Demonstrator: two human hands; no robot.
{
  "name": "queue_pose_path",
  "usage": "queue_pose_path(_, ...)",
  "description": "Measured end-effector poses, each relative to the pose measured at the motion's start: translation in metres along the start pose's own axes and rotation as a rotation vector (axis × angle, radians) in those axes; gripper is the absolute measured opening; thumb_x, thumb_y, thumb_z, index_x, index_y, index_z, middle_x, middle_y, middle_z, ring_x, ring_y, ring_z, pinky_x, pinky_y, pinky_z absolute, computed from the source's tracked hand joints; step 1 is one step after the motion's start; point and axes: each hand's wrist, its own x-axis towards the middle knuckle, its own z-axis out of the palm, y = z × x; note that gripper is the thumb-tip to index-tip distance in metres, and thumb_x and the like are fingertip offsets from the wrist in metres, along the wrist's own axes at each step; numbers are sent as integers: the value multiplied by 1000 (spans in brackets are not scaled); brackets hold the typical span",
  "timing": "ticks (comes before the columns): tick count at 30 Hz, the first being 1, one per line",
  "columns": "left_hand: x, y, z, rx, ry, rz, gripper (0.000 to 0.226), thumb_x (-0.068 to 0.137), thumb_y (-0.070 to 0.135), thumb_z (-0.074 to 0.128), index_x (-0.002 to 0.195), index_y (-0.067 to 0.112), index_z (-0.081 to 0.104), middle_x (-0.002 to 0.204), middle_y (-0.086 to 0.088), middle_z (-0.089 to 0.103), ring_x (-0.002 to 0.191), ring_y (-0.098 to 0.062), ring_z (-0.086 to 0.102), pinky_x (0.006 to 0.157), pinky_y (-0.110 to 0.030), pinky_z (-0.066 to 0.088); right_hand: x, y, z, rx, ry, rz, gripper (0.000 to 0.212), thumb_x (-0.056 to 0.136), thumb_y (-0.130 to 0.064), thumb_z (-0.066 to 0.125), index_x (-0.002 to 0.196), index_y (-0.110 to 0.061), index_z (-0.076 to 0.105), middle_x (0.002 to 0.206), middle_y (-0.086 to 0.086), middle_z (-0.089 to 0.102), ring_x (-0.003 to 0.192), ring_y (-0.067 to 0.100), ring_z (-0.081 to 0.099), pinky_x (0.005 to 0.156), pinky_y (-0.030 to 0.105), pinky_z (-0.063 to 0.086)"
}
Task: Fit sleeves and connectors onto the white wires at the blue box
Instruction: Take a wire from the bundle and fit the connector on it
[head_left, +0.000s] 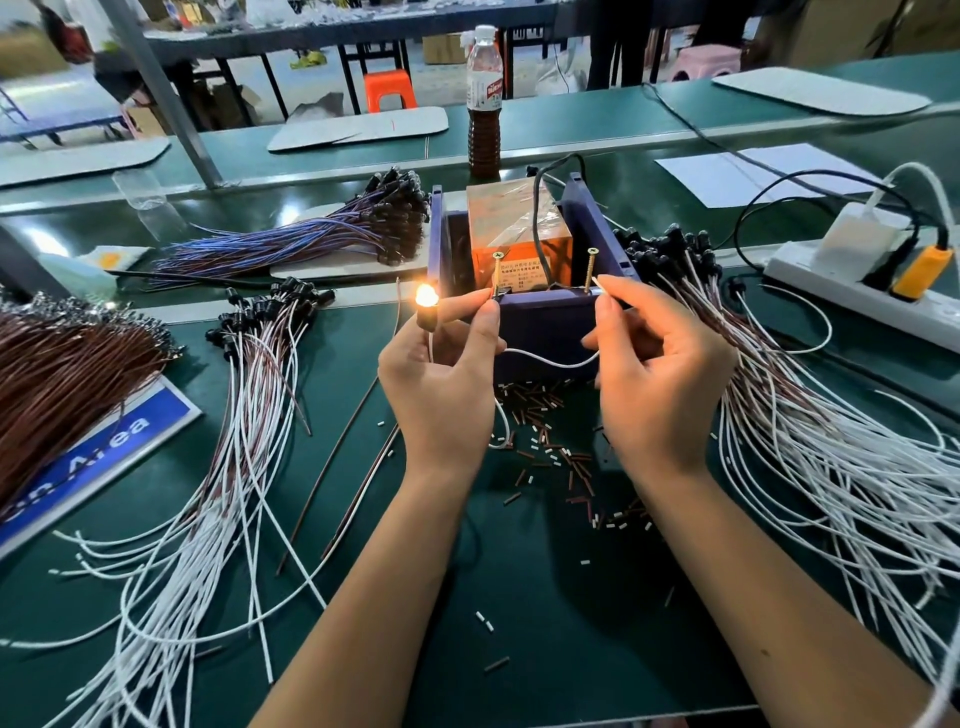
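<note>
I see both forearms reaching in from the bottom edge, wrists raised, the hands meeting at the near wall of the blue box (550, 317), which sits mid-surface (519, 597). My left hand (441, 384) is curled, thumb and forefinger pinching a wire end at the left screw (500, 270), with a small lit lamp (426, 306) glowing beside its forefinger. My right hand (660, 374) is curled too, forefinger and thumb pinching the other end of the white wire (550, 359) against the right screw (589, 270). That wire sags in a loop between both hands. Cut sleeve pieces (550, 431) lie scattered beneath the wrists. White wire bundles (831, 441) fan out on either side.
</note>
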Motion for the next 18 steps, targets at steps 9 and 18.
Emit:
queue_pose_path(9, -4, 14, -1, -152, 1, 8, 11, 95, 10, 71, 99, 20, 74, 69, 4, 65, 66, -17, 66, 72, -33, 56, 13, -4, -21, 103, -60, 151, 13, 102, -16, 65, 111, -13, 75, 72, 0, 74, 53, 14, 66, 53, 28, 50)
queue_pose_path(18, -6, 59, 88, -95, -318, 16, 8, 98, 17, 70, 97, 10, 74, 78, -11, 70, 69, -18, 67, 66, -27, 56, 82, -6, -134, -266, -67, 166, 21, 89, -51, 68, 96, -32, 73, 65, -7, 72, 47, 5, 61, 50, 29, 50)
